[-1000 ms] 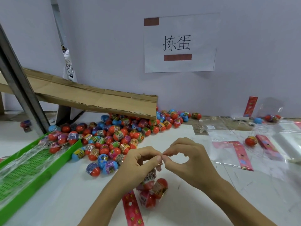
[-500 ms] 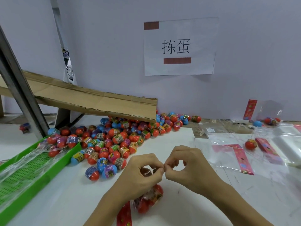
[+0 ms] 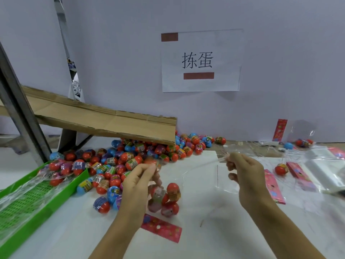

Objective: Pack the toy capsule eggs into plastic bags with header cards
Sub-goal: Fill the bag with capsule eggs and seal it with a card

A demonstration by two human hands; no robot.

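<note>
A clear plastic bag [image 3: 164, 200] holding several red capsule eggs lies on the white table, its pink header card [image 3: 162, 228] at the near end. My left hand [image 3: 139, 181] pinches the bag's upper edge, just above the eggs. My right hand [image 3: 244, 174] is off to the right and pinches a thin clear strip [image 3: 209, 164] that stretches back toward the bag. A big pile of loose red and blue eggs [image 3: 130, 157] lies behind my left hand.
A cardboard chute [image 3: 104, 120] slopes down over the egg pile. A green tray [image 3: 35, 208] with filled bags sits at the left. Pink header cards [image 3: 274, 189], a lone egg [image 3: 281, 169] and a stack of clear bags [image 3: 323, 171] lie to the right.
My hands were pinched together above the bag; now they have pulled apart, the right one moving right with a clear strip drawn out between them.
</note>
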